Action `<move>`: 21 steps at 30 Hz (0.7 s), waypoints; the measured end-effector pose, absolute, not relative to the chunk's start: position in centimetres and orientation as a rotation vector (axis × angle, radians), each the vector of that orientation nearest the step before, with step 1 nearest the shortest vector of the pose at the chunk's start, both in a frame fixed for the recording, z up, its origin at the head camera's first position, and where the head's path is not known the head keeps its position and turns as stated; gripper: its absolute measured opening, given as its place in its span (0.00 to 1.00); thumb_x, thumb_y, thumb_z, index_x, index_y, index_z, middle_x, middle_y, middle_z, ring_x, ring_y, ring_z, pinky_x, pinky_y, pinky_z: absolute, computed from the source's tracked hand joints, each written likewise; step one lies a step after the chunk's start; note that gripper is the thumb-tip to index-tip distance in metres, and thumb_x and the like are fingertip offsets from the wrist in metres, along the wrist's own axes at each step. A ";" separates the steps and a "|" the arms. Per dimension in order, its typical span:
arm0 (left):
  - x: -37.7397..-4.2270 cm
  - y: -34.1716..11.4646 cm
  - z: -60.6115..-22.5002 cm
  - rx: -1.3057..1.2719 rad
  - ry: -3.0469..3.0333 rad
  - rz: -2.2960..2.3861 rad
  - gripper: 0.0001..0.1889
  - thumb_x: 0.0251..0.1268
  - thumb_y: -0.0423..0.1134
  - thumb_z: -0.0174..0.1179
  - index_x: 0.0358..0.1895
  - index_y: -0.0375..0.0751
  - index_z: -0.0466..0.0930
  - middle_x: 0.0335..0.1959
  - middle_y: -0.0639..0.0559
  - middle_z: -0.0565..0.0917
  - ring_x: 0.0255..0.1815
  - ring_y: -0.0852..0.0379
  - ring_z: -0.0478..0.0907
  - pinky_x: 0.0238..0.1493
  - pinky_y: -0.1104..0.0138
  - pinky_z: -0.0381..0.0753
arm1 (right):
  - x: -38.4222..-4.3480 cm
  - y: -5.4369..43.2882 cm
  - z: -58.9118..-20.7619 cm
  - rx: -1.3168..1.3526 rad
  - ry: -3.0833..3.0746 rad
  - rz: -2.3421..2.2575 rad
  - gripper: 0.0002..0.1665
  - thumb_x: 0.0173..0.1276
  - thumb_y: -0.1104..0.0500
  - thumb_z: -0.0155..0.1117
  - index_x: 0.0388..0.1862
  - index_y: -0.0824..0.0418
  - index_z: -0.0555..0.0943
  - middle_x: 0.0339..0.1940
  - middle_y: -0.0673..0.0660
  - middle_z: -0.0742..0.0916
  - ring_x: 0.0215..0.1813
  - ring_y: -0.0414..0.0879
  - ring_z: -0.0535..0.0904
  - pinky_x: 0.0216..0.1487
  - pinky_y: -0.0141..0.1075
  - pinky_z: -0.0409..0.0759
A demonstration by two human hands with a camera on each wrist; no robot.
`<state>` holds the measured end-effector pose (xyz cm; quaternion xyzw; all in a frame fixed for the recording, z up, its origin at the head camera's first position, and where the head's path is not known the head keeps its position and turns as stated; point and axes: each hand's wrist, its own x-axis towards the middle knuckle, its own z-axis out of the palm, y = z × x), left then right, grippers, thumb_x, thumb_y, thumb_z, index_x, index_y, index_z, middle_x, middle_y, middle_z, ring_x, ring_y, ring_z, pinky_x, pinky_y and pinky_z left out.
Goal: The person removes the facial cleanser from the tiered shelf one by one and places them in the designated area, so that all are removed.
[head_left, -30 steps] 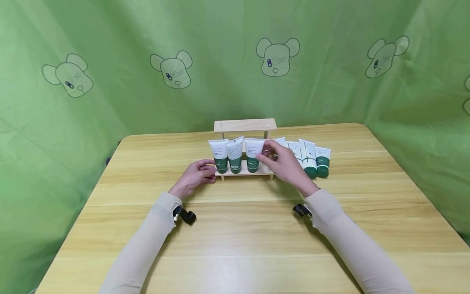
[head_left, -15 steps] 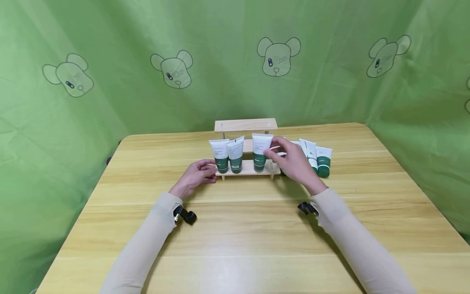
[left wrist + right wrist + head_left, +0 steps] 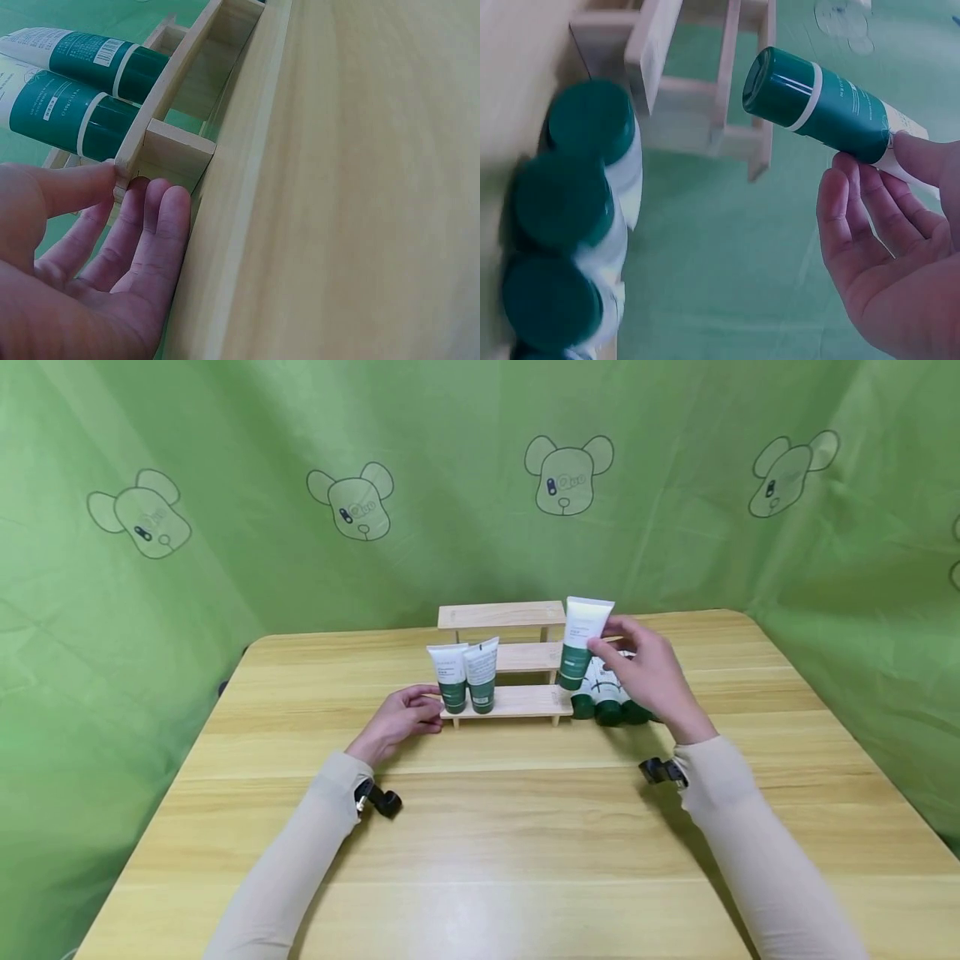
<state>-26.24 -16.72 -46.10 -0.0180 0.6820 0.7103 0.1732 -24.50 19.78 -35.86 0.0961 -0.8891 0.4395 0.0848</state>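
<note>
A green and white squeeze tube [image 3: 585,642] is pinched between the thumb and fingers of my right hand [image 3: 651,670], cap down and slightly tilted, off the right end of the wooden tiered rack [image 3: 528,700]. In the right wrist view the green cap of this tube [image 3: 840,101] hangs apart from the rack. My left hand [image 3: 403,717] grips the left end of the rack's lowest step, thumb above and fingertips [image 3: 176,202] below. Two similar tubes, one front-facing [image 3: 450,677] and one back-facing [image 3: 481,675], stand cap down on that step's left part.
Several more tubes [image 3: 607,710] lie side by side on the table [image 3: 480,843], right of the rack, partly hidden behind my right hand. A green curtain [image 3: 465,460] hangs behind the table's back edge.
My right hand has lifted the tube off the lowest step and carried it up and to the right. The left hand and the two standing tubes have stayed put.
</note>
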 end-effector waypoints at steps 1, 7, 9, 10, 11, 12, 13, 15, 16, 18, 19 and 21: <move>-26.2 -16.7 -46.1 -0.052 1.935 2.014 0.23 0.72 0.27 0.59 0.68 0.34 0.72 0.42 0.48 0.84 0.35 0.54 0.84 0.44 0.66 0.90 | -24.5 20.2 -35.7 0.274 -2.654 1.310 0.30 0.77 0.39 0.59 0.64 0.59 0.75 0.59 0.60 0.84 0.50 0.54 0.84 0.42 0.28 0.84; -26.3 -16.8 -46.1 -0.049 1.941 2.007 0.23 0.72 0.27 0.60 0.68 0.34 0.72 0.43 0.48 0.85 0.35 0.54 0.84 0.44 0.65 0.90 | -24.8 22.6 -35.3 0.204 -2.640 1.316 0.33 0.77 0.38 0.57 0.68 0.60 0.73 0.61 0.61 0.82 0.47 0.49 0.84 0.41 0.25 0.83; -26.3 -16.8 -46.1 -0.048 1.941 2.007 0.23 0.72 0.27 0.60 0.68 0.34 0.72 0.44 0.48 0.85 0.36 0.53 0.84 0.45 0.65 0.90 | -24.9 23.3 -35.3 0.166 -2.632 1.325 0.34 0.77 0.38 0.57 0.70 0.60 0.72 0.61 0.61 0.81 0.45 0.44 0.83 0.41 0.24 0.82; -26.3 -16.8 -46.1 -0.049 1.941 2.006 0.23 0.72 0.27 0.60 0.68 0.34 0.72 0.44 0.48 0.85 0.36 0.53 0.84 0.45 0.65 0.90 | -25.0 23.7 -35.3 0.142 -2.627 1.336 0.35 0.77 0.38 0.57 0.70 0.60 0.72 0.61 0.61 0.81 0.44 0.41 0.83 0.41 0.23 0.82; -26.3 -16.8 -46.1 -0.050 1.941 2.006 0.23 0.72 0.27 0.60 0.68 0.34 0.72 0.44 0.48 0.85 0.36 0.53 0.84 0.45 0.65 0.90 | -25.1 24.0 -35.4 0.121 -2.621 1.351 0.35 0.77 0.38 0.56 0.70 0.61 0.71 0.61 0.60 0.81 0.43 0.38 0.82 0.41 0.22 0.82; -26.3 -16.8 -46.1 -0.052 1.941 2.005 0.23 0.72 0.27 0.60 0.68 0.35 0.72 0.44 0.48 0.85 0.36 0.53 0.84 0.45 0.65 0.90 | -25.1 24.4 -35.4 0.100 -2.614 1.363 0.35 0.77 0.38 0.56 0.70 0.61 0.71 0.61 0.60 0.81 0.43 0.36 0.82 0.41 0.22 0.82; -26.3 -16.8 -46.1 -0.052 1.941 2.004 0.23 0.72 0.27 0.60 0.68 0.35 0.72 0.44 0.47 0.85 0.36 0.53 0.84 0.45 0.65 0.90 | -25.2 24.8 -35.5 0.078 -2.614 1.369 0.35 0.77 0.38 0.56 0.71 0.61 0.70 0.60 0.59 0.81 0.43 0.35 0.81 0.41 0.22 0.82; -26.2 -16.8 -46.1 -0.056 1.941 2.001 0.23 0.72 0.27 0.60 0.68 0.35 0.72 0.44 0.47 0.85 0.36 0.53 0.84 0.45 0.65 0.90 | -25.4 25.5 -35.5 0.045 -2.606 1.388 0.35 0.77 0.39 0.56 0.70 0.61 0.69 0.58 0.58 0.81 0.43 0.34 0.80 0.42 0.22 0.83; -26.2 -16.7 -46.1 -0.055 1.942 2.000 0.23 0.72 0.27 0.60 0.68 0.35 0.72 0.44 0.47 0.85 0.36 0.53 0.84 0.45 0.65 0.90 | -25.4 25.9 -35.5 0.032 -2.599 1.400 0.35 0.77 0.40 0.57 0.70 0.62 0.68 0.57 0.56 0.81 0.44 0.33 0.80 0.42 0.22 0.84; -26.2 -16.7 -46.1 -0.056 1.945 1.999 0.23 0.72 0.27 0.60 0.68 0.35 0.72 0.44 0.48 0.85 0.36 0.54 0.84 0.45 0.65 0.90 | -25.6 26.8 -35.5 0.011 -2.582 1.419 0.32 0.78 0.41 0.57 0.68 0.61 0.68 0.54 0.53 0.82 0.44 0.33 0.81 0.42 0.23 0.85; -26.2 -16.7 -46.1 -0.056 1.945 2.000 0.23 0.72 0.27 0.60 0.68 0.35 0.72 0.44 0.48 0.85 0.36 0.54 0.84 0.45 0.65 0.90 | -25.6 27.2 -35.5 0.001 -2.569 1.436 0.30 0.78 0.42 0.57 0.67 0.59 0.68 0.52 0.50 0.82 0.44 0.33 0.81 0.42 0.23 0.85; -26.2 -16.8 -46.1 -0.057 1.944 2.001 0.23 0.72 0.27 0.60 0.68 0.35 0.72 0.44 0.48 0.85 0.36 0.54 0.84 0.45 0.65 0.90 | -25.8 28.2 -35.5 -0.017 -2.528 1.483 0.23 0.78 0.44 0.58 0.62 0.54 0.68 0.49 0.45 0.82 0.44 0.32 0.81 0.42 0.24 0.86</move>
